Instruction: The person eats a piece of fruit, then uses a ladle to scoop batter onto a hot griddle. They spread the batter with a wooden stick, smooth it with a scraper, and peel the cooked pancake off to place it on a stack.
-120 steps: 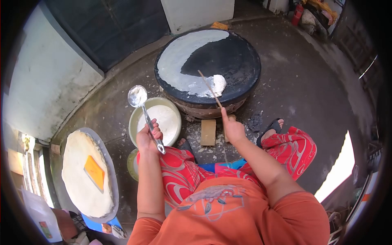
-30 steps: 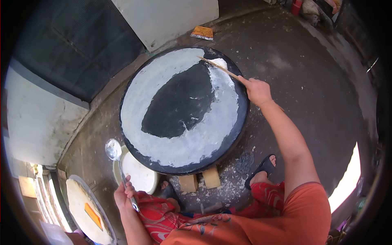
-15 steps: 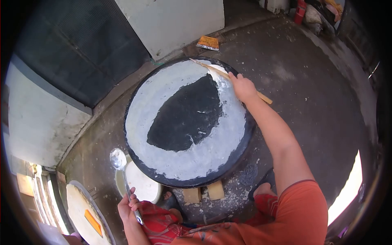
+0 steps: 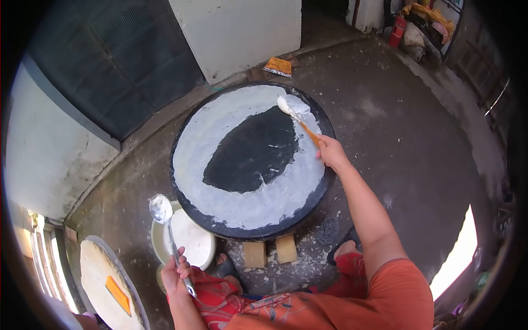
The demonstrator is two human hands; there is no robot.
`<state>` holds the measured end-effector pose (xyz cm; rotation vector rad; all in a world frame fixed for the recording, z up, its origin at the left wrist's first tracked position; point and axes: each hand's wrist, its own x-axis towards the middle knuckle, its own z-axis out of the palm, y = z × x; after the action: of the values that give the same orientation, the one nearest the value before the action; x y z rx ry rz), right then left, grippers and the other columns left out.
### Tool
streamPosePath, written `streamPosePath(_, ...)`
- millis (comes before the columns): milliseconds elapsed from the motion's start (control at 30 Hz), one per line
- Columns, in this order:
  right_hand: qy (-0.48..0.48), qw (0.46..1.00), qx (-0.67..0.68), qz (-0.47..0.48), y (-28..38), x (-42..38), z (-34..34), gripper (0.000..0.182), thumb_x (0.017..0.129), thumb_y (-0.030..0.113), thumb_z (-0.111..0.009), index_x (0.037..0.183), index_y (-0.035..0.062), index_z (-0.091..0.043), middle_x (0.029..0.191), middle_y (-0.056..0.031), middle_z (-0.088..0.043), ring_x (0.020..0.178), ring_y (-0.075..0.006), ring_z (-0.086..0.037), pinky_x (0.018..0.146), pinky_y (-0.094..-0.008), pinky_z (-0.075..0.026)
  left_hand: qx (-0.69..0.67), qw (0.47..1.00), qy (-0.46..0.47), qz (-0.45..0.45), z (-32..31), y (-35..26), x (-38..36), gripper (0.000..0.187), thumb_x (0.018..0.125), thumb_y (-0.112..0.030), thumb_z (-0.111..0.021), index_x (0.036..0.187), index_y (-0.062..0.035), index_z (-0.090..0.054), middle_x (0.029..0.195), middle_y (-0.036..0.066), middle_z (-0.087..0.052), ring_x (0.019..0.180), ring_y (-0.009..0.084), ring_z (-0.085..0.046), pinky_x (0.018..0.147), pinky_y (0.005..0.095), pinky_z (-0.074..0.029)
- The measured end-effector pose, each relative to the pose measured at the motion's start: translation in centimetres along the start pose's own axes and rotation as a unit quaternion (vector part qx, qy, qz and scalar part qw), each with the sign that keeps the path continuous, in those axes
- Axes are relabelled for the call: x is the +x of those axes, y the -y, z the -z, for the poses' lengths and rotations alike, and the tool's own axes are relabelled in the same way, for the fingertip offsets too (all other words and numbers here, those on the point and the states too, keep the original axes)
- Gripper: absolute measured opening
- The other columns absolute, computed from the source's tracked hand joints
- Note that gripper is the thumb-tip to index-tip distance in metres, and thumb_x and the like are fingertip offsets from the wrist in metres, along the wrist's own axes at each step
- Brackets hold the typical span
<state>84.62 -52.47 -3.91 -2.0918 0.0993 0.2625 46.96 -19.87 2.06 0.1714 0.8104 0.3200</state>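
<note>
A large round black griddle (image 4: 250, 231) carries a ring of white batter (image 4: 206, 132) around a bare dark patch. My right hand (image 4: 331, 152) is closed on the handle of a wooden spreader (image 4: 309, 133), whose batter-coated end rests at the griddle's upper right. In my left hand (image 4: 177, 270) is a metal ladle (image 4: 172, 237), its coated bowl up at the left, beside the rim of a bucket (image 4: 157, 242) of white batter.
At the lower left lies a round pale sheet on a tray (image 4: 93, 280) with an orange piece (image 4: 118, 295) on it. Two blocks (image 4: 254, 254) stand below the griddle. An orange packet (image 4: 278, 67) lies beyond it, and a red cylinder (image 4: 397, 31) stands at the upper right.
The spreader has turned and drawn back from the griddle's far edge, with white batter now heaped on its end. My left hand still holds the ladle. The view has shifted slightly.
</note>
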Motion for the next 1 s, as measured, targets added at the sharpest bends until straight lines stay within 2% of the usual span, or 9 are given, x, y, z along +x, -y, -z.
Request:
streamPosePath(33,0.008,1.0,0.017,0.0,0.6,-0.1,-0.1,0.028,0.088,0.013,-0.045,0.112,0.0102,-0.058,0.074,-0.008,-0.061,0.054,-0.0112,-0.054,0.055,-0.0276,-0.045,-0.006,1.0,0.001,0.003,0.2,-0.1,-0.1,0.035,0.092,-0.021,-0.035,0.111,0.0066,-0.045,0.073,0.009,-0.049,0.048,0.0106,-0.039,0.038,0.0212,-0.031)
streamPosePath(167,-0.076,0.995,-0.046,0.055,-2.4,3.9,-2.6,0.027,0.087,0.014,-0.046,0.111,0.0119,-0.059,0.081,-0.0092,-0.064,0.065,-0.0141,-0.059,0.062,-0.0291,-0.046,-0.01,1.0,0.004,-0.002,1.1,-0.6,-0.5,0.036,0.093,-0.022,-0.034,0.112,0.0063,-0.045,0.074,0.009,-0.048,0.049,0.0108,-0.039,0.038,0.0215,-0.031)
streamPosePath(233,-0.029,0.99,-0.104,0.093,-1.0,2.2,-4.2,0.028,0.086,0.025,-0.047,0.111,0.0215,-0.059,0.103,-0.0131,-0.06,0.097,-0.0281,-0.057,0.082,-0.0361,-0.044,-0.012,1.0,0.011,-0.004,1.3,-0.8,-0.8,0.036,0.093,-0.023,-0.034,0.112,0.0063,-0.044,0.074,0.009,-0.048,0.05,0.0108,-0.039,0.039,0.0217,-0.031)
streamPosePath(400,-0.02,0.983,-0.179,0.043,1.2,-3.7,-0.6,0.028,0.086,0.027,-0.046,0.111,0.0224,-0.059,0.105,-0.0106,-0.06,0.098,-0.0286,-0.057,0.083,-0.0369,-0.044,-0.01,1.0,0.013,0.002,1.8,-1.3,-1.3,0.035,0.093,-0.022,-0.033,0.112,0.0058,-0.043,0.075,0.008,-0.046,0.05,0.0104,-0.038,0.039,0.0217,-0.032)
streamPosePath(500,-0.159,0.978,-0.132,-0.037,-2.5,-4.2,-0.9,0.028,0.086,0.027,-0.047,0.111,0.0219,-0.059,0.105,-0.0108,-0.06,0.098,-0.0288,-0.057,0.084,-0.0366,-0.044,-0.003,1.0,0.016,0.002,2.4,-1.4,-1.6,0.035,0.093,-0.021,-0.032,0.112,0.0056,-0.044,0.075,0.008,-0.046,0.05,0.0102,-0.038,0.039,0.0216,-0.031)
streamPosePath(700,0.013,0.998,-0.023,0.053,-2.3,-1.6,-8.0,0.028,0.087,0.024,-0.048,0.112,0.0198,-0.058,0.105,-0.0129,-0.06,0.098,-0.0285,-0.057,0.082,-0.0357,-0.044,0.006,1.0,0.021,-0.01,2.2,-1.7,-1.8,0.033,0.093,-0.021,-0.032,0.111,0.0054,-0.044,0.074,0.008,-0.046,0.05,0.0095,-0.037,0.039,0.0206,-0.031)
streamPosePath(833,-0.082,0.991,-0.11,0.005,2.0,-2.8,-6.2,0.028,0.087,0.024,-0.046,0.114,0.0209,-0.057,0.104,-0.01,-0.061,0.096,-0.0271,-0.058,0.08,-0.0359,-0.045,0.034,0.999,-0.007,-0.034,2.4,-1.5,-2.1,0.035,0.094,-0.022,-0.033,0.11,0.0073,-0.044,0.074,0.006,-0.045,0.049,0.0084,-0.036,0.037,0.0196,-0.03)
streamPosePath(867,-0.061,0.995,-0.06,0.055,-1.7,0.8,-8.6,0.028,0.087,0.025,-0.046,0.113,0.0222,-0.058,0.104,-0.0089,-0.061,0.096,-0.0266,-0.058,0.081,-0.0363,-0.045,0.028,0.999,-0.007,-0.031,2.4,-1.5,-2.3,0.035,0.094,-0.022,-0.033,0.11,0.0071,-0.044,0.074,0.005,-0.045,0.049,0.008,-0.036,0.037,0.0193,-0.03)
streamPosePath(1000,0.034,0.981,-0.155,0.108,2.8,-4.1,-8.1,0.027,0.087,0.025,-0.046,0.11,0.0211,-0.06,0.104,-0.0103,-0.061,0.096,-0.0275,-0.058,0.08,-0.0377,-0.045,0.015,0.999,0.0,-0.029,3.0,-2.1,-2.1,0.034,0.094,-0.022,-0.033,0.109,0.007,-0.044,0.074,0.005,-0.045,0.048,0.0075,-0.035,0.037,0.0189,-0.03)
